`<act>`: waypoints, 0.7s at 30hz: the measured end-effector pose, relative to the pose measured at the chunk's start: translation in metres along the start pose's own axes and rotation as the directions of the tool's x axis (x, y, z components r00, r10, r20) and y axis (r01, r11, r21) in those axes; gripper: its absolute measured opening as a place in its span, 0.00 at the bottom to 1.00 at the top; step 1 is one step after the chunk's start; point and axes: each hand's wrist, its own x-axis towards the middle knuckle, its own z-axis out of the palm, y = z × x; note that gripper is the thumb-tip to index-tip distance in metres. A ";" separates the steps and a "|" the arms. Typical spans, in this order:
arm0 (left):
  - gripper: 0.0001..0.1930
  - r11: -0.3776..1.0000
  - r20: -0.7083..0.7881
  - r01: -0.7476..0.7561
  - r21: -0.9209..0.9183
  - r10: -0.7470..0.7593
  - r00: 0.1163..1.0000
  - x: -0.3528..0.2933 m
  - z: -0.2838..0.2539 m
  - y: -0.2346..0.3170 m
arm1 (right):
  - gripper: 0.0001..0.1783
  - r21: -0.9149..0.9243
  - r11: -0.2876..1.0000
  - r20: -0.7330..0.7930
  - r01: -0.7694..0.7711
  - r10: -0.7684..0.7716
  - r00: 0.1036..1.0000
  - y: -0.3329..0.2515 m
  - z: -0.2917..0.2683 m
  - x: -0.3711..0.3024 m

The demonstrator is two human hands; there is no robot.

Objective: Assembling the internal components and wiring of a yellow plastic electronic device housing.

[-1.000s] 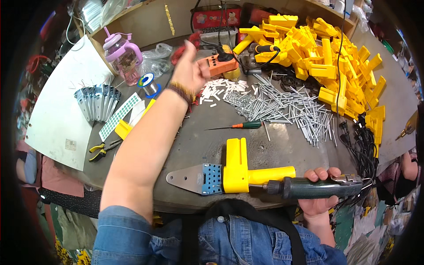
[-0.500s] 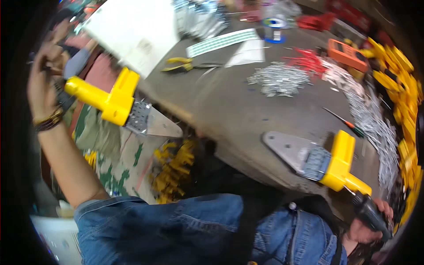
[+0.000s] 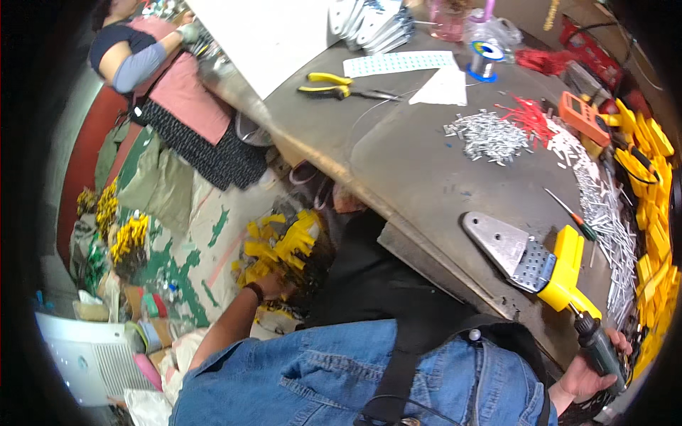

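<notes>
1. The left hand (image 3: pixel 273 282) is now low beside the desk (image 3: pixel 426 177), down at a heap of yellow plastic parts (image 3: pixel 284 245) on the floor. A second ago it was stretched across the desk top, and half a second ago it was out to the left over the floor, holding a finished yellow-handled scraper.
2. That scraper is no longer in the left grip. The fingers are sunk among the yellow parts, so I cannot tell whether they are spread or closed on anything. It looks as if the finished piece has been put down there, though I cannot pick it out in the heap.
3. The right hand (image 3: pixel 586 373) has hardly moved. Its grip stays wrapped tight around the dark green power driver (image 3: pixel 600 348) at the near right corner of the desk.
4. The driver's tip touches the end of the yellow handle (image 3: pixel 565 273) of a second scraper. This one lies flat on the desk, its metal blade (image 3: pixel 494 238) pointing away from the person. It sits in the same spot as before.
5. The view has swung left and down with the head. The floor and a co-worker (image 3: pixel 153 67) at the far left end now show.
6. On the desk, the pliers (image 3: pixel 330 84), the heap of screws (image 3: pixel 490 135) and the small screwdriver (image 3: pixel 568 211) lie untouched, well apart from both hands.
</notes>
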 end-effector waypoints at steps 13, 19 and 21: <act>0.18 0.921 -0.580 -0.268 0.284 0.388 0.717 0.208 -0.344 0.122 | 0.36 0.029 0.999 0.127 -0.018 0.014 0.992 0.014 0.003 -0.008; 0.13 0.864 -0.460 -0.474 -0.168 0.356 0.813 0.207 -0.387 0.123 | 0.35 0.039 0.999 0.096 0.028 -0.032 0.995 0.018 0.008 -0.012; 0.11 0.751 -0.554 -0.619 -0.230 0.422 0.718 0.184 -0.402 0.133 | 0.34 0.007 1.000 0.121 0.019 -0.020 0.992 0.017 0.011 -0.012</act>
